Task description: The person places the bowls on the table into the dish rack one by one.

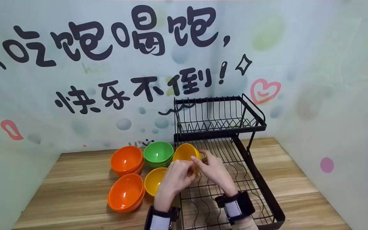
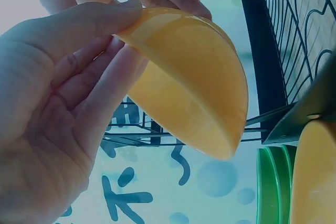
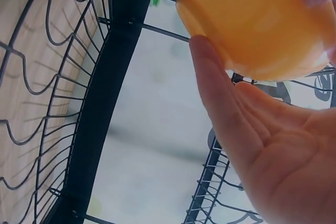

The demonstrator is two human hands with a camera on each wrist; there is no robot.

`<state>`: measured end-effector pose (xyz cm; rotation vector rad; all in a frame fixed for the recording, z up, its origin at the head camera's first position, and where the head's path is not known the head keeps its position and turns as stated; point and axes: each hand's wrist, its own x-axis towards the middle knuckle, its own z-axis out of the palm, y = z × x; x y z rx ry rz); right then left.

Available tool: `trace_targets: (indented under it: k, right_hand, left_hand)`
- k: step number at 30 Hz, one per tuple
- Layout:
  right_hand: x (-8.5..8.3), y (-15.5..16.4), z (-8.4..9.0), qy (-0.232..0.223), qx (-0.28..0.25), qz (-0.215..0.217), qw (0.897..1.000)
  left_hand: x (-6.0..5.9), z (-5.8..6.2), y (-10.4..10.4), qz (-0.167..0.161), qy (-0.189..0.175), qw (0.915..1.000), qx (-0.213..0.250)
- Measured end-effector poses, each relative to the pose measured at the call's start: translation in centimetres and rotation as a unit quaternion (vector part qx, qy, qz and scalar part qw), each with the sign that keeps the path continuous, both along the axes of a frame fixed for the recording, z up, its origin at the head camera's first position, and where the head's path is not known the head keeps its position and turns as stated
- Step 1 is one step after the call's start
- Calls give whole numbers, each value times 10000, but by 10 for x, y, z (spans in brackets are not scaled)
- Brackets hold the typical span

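Observation:
A yellow bowl is held tilted above the left part of the dish rack, its opening towards the left. My left hand pinches its rim between thumb and fingers, plain in the left wrist view. From the other side my right hand holds the same bowl, thumb near the rim and fingers against the outside. In the right wrist view, a fairly straight finger touches the bowl's outer wall. Another yellow bowl stands on the table, partly hidden by my left hand. Behind it is a stack of green bowls.
Two stacks of orange bowls stand at the left of the wooden table. The black two-tier dish rack has a wire lower tier and a raised upper basket at the back. A printed wall covering surrounds the table.

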<state>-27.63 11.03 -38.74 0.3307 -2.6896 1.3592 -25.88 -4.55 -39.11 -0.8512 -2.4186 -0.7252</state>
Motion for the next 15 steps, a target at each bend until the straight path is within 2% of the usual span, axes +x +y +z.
trace_targets:
  k: [10,15]
  right_hand:
    - [-3,1,-1,120,-251,-571,9980]
    - [-5,1,-1,245,-237,-787,9963]
  left_hand:
    - [-4,-3,2,-25,-156,9998,100]
    - [-4,-4,2,235,-460,9986,128]
